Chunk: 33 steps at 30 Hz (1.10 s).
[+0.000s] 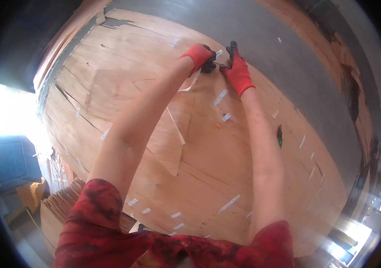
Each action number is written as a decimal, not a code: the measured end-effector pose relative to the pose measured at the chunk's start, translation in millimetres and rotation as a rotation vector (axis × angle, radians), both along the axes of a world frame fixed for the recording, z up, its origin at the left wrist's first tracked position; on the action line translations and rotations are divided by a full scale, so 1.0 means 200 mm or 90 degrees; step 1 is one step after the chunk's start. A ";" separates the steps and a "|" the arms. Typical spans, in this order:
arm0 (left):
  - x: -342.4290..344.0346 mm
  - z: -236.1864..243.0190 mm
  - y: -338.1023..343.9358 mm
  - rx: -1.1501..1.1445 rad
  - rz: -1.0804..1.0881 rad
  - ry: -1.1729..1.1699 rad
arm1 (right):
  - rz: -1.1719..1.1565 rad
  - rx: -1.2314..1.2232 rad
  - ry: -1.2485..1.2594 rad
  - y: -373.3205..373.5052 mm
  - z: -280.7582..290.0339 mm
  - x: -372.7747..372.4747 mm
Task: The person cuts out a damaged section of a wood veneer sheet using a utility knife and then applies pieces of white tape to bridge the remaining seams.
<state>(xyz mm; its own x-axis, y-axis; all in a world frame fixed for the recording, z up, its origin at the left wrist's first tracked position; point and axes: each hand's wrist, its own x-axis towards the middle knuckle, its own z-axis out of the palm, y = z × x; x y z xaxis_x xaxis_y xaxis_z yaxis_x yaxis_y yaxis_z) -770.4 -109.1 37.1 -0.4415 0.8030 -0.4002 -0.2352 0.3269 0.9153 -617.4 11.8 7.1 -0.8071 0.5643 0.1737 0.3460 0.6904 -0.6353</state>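
Observation:
Both my hands wear red gloves with black fingers and reach to the far part of a large veneer sheet [217,147]. My left hand [201,57] has its fingers curled together over the veneer; what they grip, if anything, is hidden. A short white tape strip [219,53] shows at its fingertips, between the two hands. Just right of it, my right hand [238,71] has thumb and fingers apart, with the thumb toward the left hand. Below the left wrist, a pale curved edge [190,85] shows. More tape strips [221,97] lie on the veneer near the hands.
Loose veneer pieces [170,143] lie under my left forearm. A small dark and green object [280,137] rests right of my right forearm. Grey surface [298,71] shows beyond the sheet. A stack of thin sheets [54,214] stands at lower left. Cracks run along the left side.

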 end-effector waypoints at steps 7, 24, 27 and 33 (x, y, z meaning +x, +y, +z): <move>-0.24 -0.29 0.19 -0.144 -0.286 0.769 | 0.024 -0.012 0.062 -0.11 0.00 -0.08; -0.42 0.11 -0.24 -0.238 -0.141 0.611 | 0.097 0.313 -0.270 -0.10 0.01 -0.03; -0.58 0.31 -0.54 -0.020 0.049 0.281 | 0.090 0.316 -0.261 -0.08 -0.01 -0.04; -0.40 0.91 -1.39 0.030 0.209 0.404 | 0.083 0.294 -0.227 -0.16 0.17 0.00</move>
